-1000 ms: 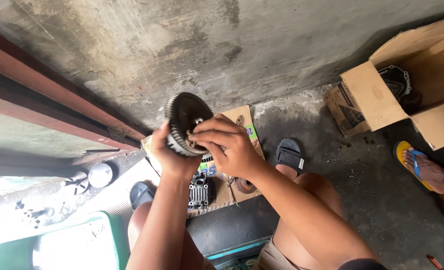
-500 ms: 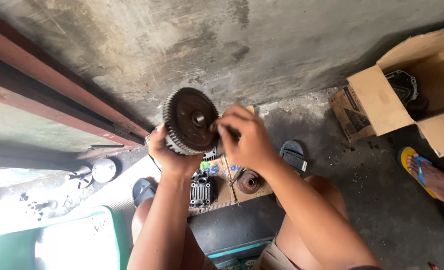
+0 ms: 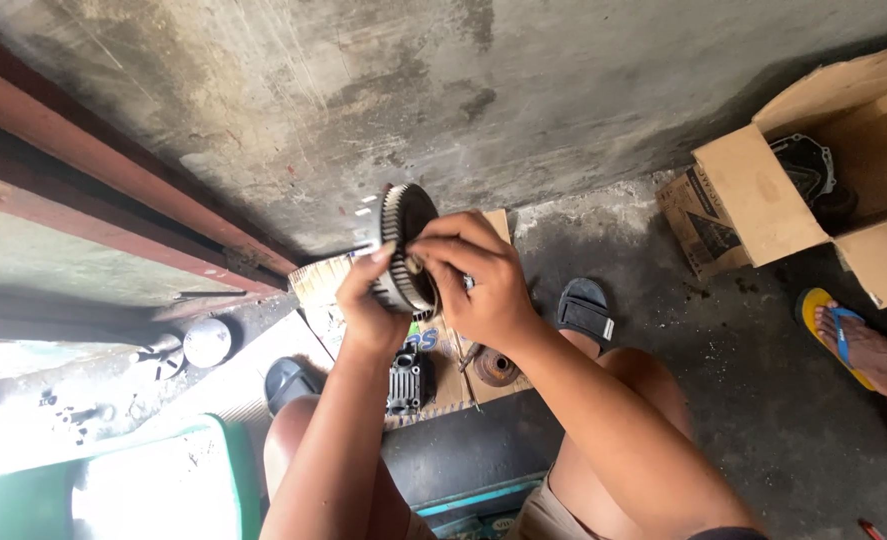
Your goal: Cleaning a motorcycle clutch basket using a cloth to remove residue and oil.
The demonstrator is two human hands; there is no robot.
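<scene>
I hold a dark round toothed gear (image 3: 406, 235) up in front of me, turned almost edge-on. My left hand (image 3: 368, 305) grips its lower rim from the left. My right hand (image 3: 475, 275) closes on its right face, fingertips at the hub. Below the hands, a flat piece of cardboard (image 3: 453, 385) lies on the floor with a small finned grey metal part (image 3: 404, 380) and a brown round part (image 3: 495, 368) on it. My bare knees and black sandals (image 3: 584, 308) frame the cardboard.
An open cardboard box (image 3: 763, 190) with a dark machine part (image 3: 808, 165) inside stands at the right. Another person's foot in a yellow and blue sandal (image 3: 843, 335) is beside it. A rusty red metal rail (image 3: 93, 160) runs at the left. A green tub (image 3: 223, 470) sits lower left.
The gear has turned from showing its flat face to nearly edge-on. My right hand has shifted over its hub side, and both hands sit a little lower in view.
</scene>
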